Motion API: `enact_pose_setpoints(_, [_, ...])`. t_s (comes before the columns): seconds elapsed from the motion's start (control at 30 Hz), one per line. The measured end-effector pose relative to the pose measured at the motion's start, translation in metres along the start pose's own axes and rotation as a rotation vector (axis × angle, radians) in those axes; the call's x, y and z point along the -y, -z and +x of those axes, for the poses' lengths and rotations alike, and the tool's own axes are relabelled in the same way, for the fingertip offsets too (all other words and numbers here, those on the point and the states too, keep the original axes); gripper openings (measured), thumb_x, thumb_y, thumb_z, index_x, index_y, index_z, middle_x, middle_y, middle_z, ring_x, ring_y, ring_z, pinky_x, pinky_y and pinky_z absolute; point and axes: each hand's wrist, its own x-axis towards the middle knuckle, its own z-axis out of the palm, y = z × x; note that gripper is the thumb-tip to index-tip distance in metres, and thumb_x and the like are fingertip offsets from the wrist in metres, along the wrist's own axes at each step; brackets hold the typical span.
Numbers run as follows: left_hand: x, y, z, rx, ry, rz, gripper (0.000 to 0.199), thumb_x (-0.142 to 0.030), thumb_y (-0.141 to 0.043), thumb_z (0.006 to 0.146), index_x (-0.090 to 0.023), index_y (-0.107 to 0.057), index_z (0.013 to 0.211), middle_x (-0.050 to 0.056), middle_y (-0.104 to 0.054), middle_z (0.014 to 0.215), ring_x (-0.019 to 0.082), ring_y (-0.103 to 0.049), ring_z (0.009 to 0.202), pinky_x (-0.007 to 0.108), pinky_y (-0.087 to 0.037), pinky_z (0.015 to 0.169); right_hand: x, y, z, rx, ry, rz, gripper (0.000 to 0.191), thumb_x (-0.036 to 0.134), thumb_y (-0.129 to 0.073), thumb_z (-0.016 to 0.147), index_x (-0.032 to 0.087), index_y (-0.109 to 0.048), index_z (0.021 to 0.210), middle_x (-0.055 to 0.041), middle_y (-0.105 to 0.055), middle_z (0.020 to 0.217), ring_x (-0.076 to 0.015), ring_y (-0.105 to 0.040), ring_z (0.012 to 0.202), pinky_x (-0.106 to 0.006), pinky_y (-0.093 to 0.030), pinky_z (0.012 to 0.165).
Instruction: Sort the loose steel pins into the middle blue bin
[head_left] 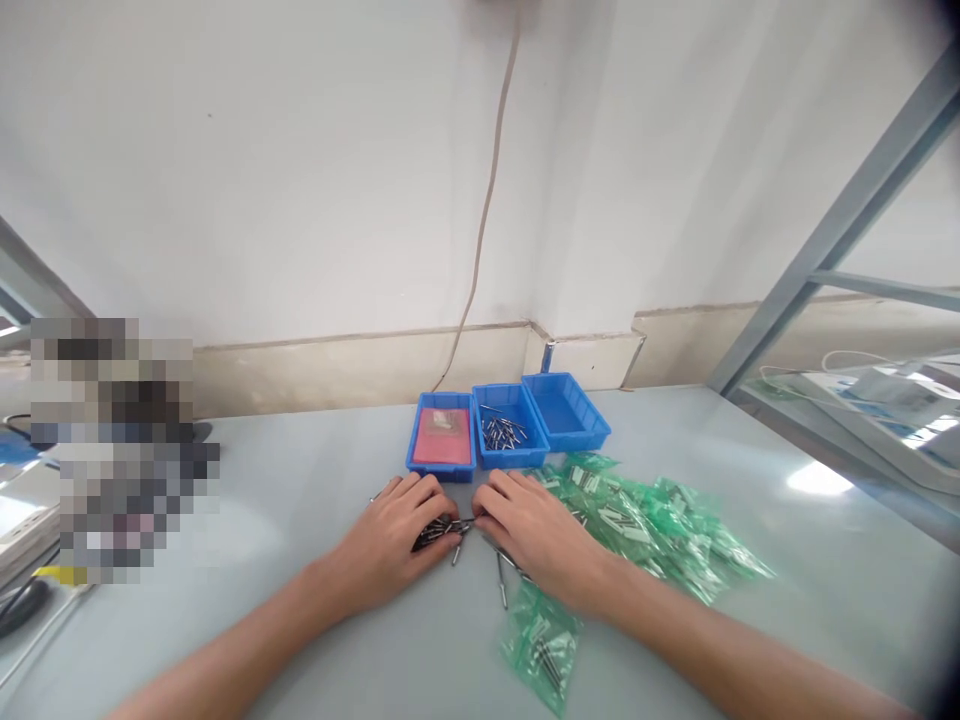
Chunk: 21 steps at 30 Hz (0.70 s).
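Note:
My left hand (401,530) is curled round a pile of thin metal rods (439,530) on the table, thumb at the near side and fingers over the far side. Opposite it, my right hand (536,525) has its fingers bent and pressed together, with the tips at the end of a rod that sticks out of the pile. More loose rods (502,580) lie beneath and in front of the right palm. Just below that wrist is a green plastic bag (541,645) with several dark rods inside. The right hand's palm side is hidden.
Behind the hands stand a blue bin with a pink sheet (442,445), a blue bin holding loose rods (510,458) and another blue bin (566,410). Green bags of parts (637,520) are heaped to the right. A metal frame (840,240) rises at the right edge.

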Motion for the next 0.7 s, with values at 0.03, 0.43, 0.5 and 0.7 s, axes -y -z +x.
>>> enact_pose_setpoints(0.03, [0.000, 0.000, 0.000, 0.002, 0.002, 0.001, 0.011, -0.032, -0.059, 0.111, -0.023, -0.064, 0.109, 0.005, -0.065, 0.108, 0.024, -0.057, 0.096, 0.038, -0.047, 0.087, 0.001, 0.000, 0.000, -0.001, -0.009, -0.006, 0.012, 0.018, -0.059, 0.110, 0.022, -0.060, 0.099, -0.0039, -0.065, 0.103, -0.0232, -0.063, 0.090, -0.037, -0.048, 0.082])
enact_pose_setpoints(0.43, [0.000, -0.004, 0.000, -0.005, 0.002, 0.028, 0.016, -0.038, -0.062, 0.109, -0.022, -0.064, 0.110, 0.005, -0.066, 0.110, 0.024, -0.057, 0.094, 0.038, -0.046, 0.087, -0.002, 0.005, 0.001, -0.017, 0.022, 0.106, 0.014, 0.019, -0.057, 0.112, 0.021, -0.061, 0.099, -0.0040, -0.067, 0.101, -0.0223, -0.065, 0.093, -0.036, -0.052, 0.084])
enact_pose_setpoints(0.5, [-0.001, -0.003, 0.001, -0.009, -0.002, 0.024, 0.012, -0.033, -0.059, 0.110, -0.022, -0.064, 0.108, 0.005, -0.066, 0.108, 0.023, -0.057, 0.094, 0.037, -0.046, 0.086, -0.004, 0.004, -0.001, -0.038, 0.042, 0.121, 0.016, 0.020, -0.056, 0.113, 0.021, -0.061, 0.097, -0.0036, -0.066, 0.099, -0.0219, -0.065, 0.093, -0.035, -0.052, 0.085])
enact_pose_setpoints(0.7, [-0.002, -0.002, 0.001, -0.024, -0.013, 0.017, 0.009, -0.027, -0.058, 0.109, -0.021, -0.064, 0.106, 0.005, -0.067, 0.105, 0.022, -0.058, 0.093, 0.037, -0.045, 0.085, -0.009, 0.005, -0.002, -0.139, -0.028, 0.262, 0.012, 0.023, -0.060, 0.112, 0.022, -0.064, 0.101, -0.0027, -0.067, 0.099, -0.0199, -0.065, 0.088, -0.032, -0.049, 0.076])
